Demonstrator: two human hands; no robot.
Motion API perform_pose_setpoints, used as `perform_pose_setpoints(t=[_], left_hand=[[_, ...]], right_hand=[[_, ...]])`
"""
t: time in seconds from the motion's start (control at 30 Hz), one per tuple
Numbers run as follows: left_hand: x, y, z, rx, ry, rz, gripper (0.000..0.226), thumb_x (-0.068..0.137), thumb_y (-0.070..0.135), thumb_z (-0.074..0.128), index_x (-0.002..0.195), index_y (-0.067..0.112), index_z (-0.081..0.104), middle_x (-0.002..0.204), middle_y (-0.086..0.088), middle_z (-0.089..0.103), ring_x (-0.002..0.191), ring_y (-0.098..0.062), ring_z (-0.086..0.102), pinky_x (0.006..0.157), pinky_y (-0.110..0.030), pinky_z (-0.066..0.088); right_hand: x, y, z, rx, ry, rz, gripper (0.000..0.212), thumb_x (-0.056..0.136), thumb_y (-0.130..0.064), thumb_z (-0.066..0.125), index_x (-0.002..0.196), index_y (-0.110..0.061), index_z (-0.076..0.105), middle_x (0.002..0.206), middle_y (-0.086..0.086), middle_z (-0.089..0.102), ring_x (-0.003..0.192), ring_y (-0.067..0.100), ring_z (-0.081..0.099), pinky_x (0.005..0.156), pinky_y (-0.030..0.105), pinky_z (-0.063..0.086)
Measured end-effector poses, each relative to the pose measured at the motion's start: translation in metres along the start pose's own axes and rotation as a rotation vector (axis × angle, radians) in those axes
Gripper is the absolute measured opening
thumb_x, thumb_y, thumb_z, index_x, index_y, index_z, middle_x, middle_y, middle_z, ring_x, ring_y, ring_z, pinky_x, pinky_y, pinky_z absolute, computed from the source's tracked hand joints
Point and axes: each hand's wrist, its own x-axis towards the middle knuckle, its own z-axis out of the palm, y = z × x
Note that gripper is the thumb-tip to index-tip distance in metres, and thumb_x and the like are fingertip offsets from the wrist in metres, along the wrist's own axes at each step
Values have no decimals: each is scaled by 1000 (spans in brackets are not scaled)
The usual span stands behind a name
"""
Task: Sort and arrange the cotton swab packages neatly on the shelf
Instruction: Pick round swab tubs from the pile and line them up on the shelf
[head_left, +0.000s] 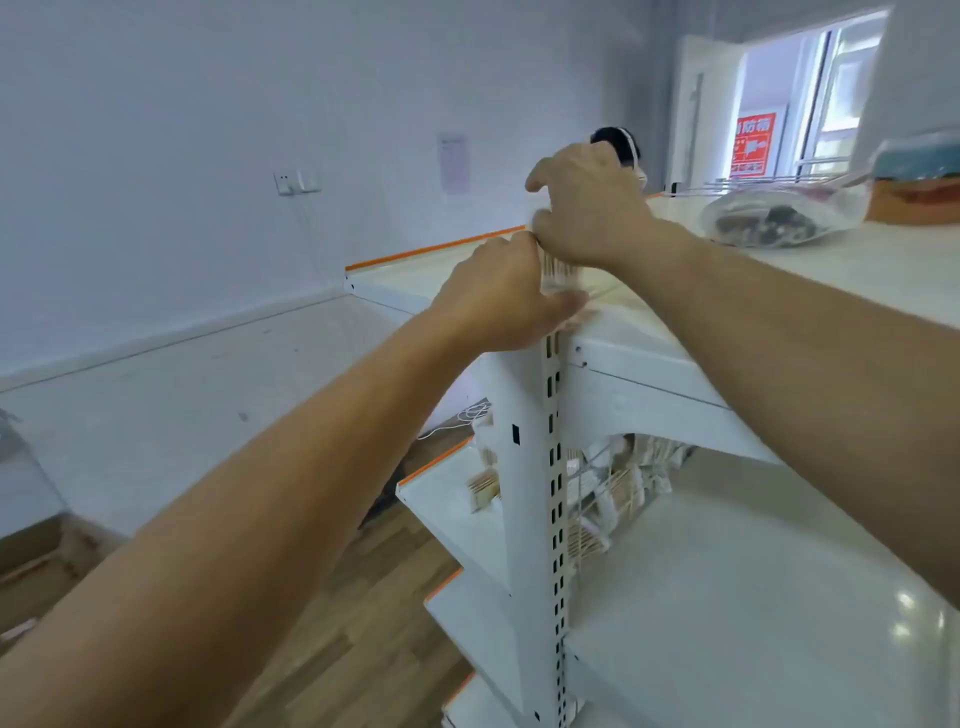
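Cotton swab packages: one clear packet (560, 270) of wooden-stick swabs held upright between both hands, above the top corner of the shelving unit; more packets (618, 488) lie heaped on a lower shelf, right of the upright; a few (483, 488) lie on the lower shelf to its left.
Shelving unit: white metal, double-sided, orange-edged shelves on several levels.
Top shelf (857, 270): flat white surface; carries a tied clear plastic bag (784, 215) of dark items and, at far right, a brown box partly out of frame.
Upright post (555, 467): white, slotted, running from the held packet down to the bottom edge.
Left hand (498, 296): closed on the lower part of the held packet, thumb along its near side.
Right hand (587, 208): fingers curled over the upper part of the same packet.
Floor: pale surface at left, wood-pattern boards nearer the unit.
Wall fittings: switch plates (297, 182) and a paper notice (454, 162) on the white wall.
Background: open doorway with a red sign (753, 143); a second person's head partly hidden behind the right hand.
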Motion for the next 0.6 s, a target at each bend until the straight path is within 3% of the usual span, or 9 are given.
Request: perform_pose_setpoints(t=[0.07, 0.13, 0.2, 0.27, 0.33, 0.43, 0.5, 0.6], left_hand=[[5, 4, -1, -15, -13, -2, 54, 90, 50, 54, 127, 11, 46, 109, -4, 56, 103, -22, 49, 72, -28, 34], [11, 4, 0, -70, -1, -16, 33, 91, 43, 56, 105, 13, 52, 86, 2, 53, 88, -18, 47, 62, -28, 35], [15, 5, 2, -147, 6, -41, 24, 90, 37, 58, 84, 17, 45, 76, 6, 48, 79, -16, 46, 52, -21, 33], [21, 1, 5, -210, 36, -65, 28, 88, 36, 60, 94, 14, 44, 81, 4, 47, 82, -17, 46, 52, -19, 32], [23, -1, 7, -243, 42, -83, 47, 85, 38, 63, 114, 7, 42, 87, 2, 46, 89, -19, 47, 53, -21, 33], [24, -6, 13, -281, 23, -120, 67, 84, 39, 66, 132, 6, 32, 101, -4, 52, 96, -23, 54, 66, -32, 47], [23, -11, 15, -345, 15, -142, 67, 85, 35, 66, 134, 8, 29, 98, -2, 54, 97, -23, 58, 76, -36, 51], [20, -15, 16, -427, 38, -147, 55, 85, 30, 67, 126, 11, 37, 103, -1, 55, 97, -22, 58, 80, -36, 52]], right_hand=[[4, 5, 7, -8, -1, 17, 39, 85, -21, 50, 122, -11, 53, 125, 16, 49, 120, 36, 40, 100, 44, 35], [5, 9, 15, 29, -10, 41, 31, 82, -23, 51, 110, -10, 52, 118, 17, 51, 115, 37, 45, 99, 45, 38], [6, 13, 21, 100, -58, 86, 32, 83, -23, 52, 112, -12, 50, 118, 17, 50, 112, 39, 47, 94, 43, 41], [5, 15, 22, 145, -96, 104, 42, 87, -23, 52, 126, -12, 44, 125, 19, 45, 113, 39, 47, 88, 40, 41], [4, 17, 23, 191, -120, 104, 47, 89, -21, 51, 134, -12, 39, 129, 21, 43, 115, 39, 47, 89, 38, 39], [3, 17, 20, 272, -124, 96, 52, 85, -11, 50, 136, -13, 37, 129, 20, 45, 117, 34, 46, 86, 30, 36], [3, 16, 17, 316, -127, 89, 53, 84, -7, 50, 135, -16, 39, 129, 14, 50, 119, 30, 45, 83, 26, 34], [0, 9, 15, 360, -125, 64, 49, 85, -11, 55, 132, -19, 43, 131, 9, 51, 119, 27, 46, 85, 25, 35]])
